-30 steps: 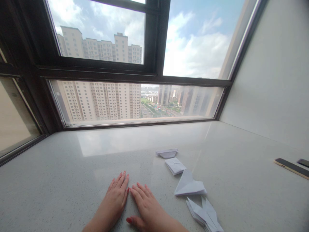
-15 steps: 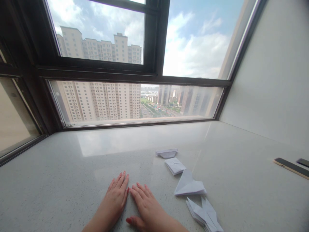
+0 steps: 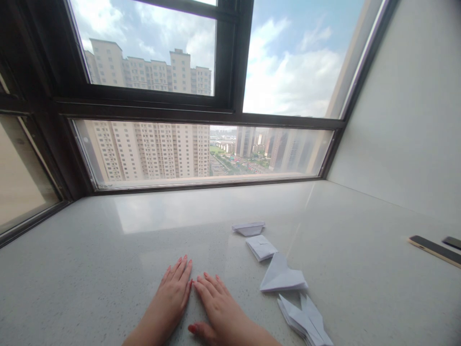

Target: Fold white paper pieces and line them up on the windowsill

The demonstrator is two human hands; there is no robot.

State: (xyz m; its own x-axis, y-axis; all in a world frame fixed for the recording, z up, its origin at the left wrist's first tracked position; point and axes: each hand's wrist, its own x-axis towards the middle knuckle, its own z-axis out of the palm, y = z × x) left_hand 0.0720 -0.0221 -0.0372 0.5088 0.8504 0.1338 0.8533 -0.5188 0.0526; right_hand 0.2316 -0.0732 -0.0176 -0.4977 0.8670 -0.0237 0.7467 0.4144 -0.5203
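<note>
My left hand [image 3: 172,293] lies flat on the speckled white sill [image 3: 90,278], fingers stretched out and holding nothing. Beside it rests my right hand [image 3: 218,302], also flat, with its thumb spread to the left; the hands almost meet at the left thumb. Nearest to the right hand are several folded white paper pieces in a slanting row. A heart-like folded paper [image 3: 283,276] lies right of the fingertips, and a pointed folded paper [image 3: 306,319] sits closer to me. Farther back are a squarish folded paper [image 3: 261,247] and a small boat-like folded paper [image 3: 248,228].
A dark-framed window [image 3: 201,185] borders the back of the sill, with tall buildings outside. On the right rises a white wall [image 3: 406,120]. Two flat dark objects lie at the far right, a long thin one [image 3: 435,249] and one cut off by the picture edge [image 3: 453,242].
</note>
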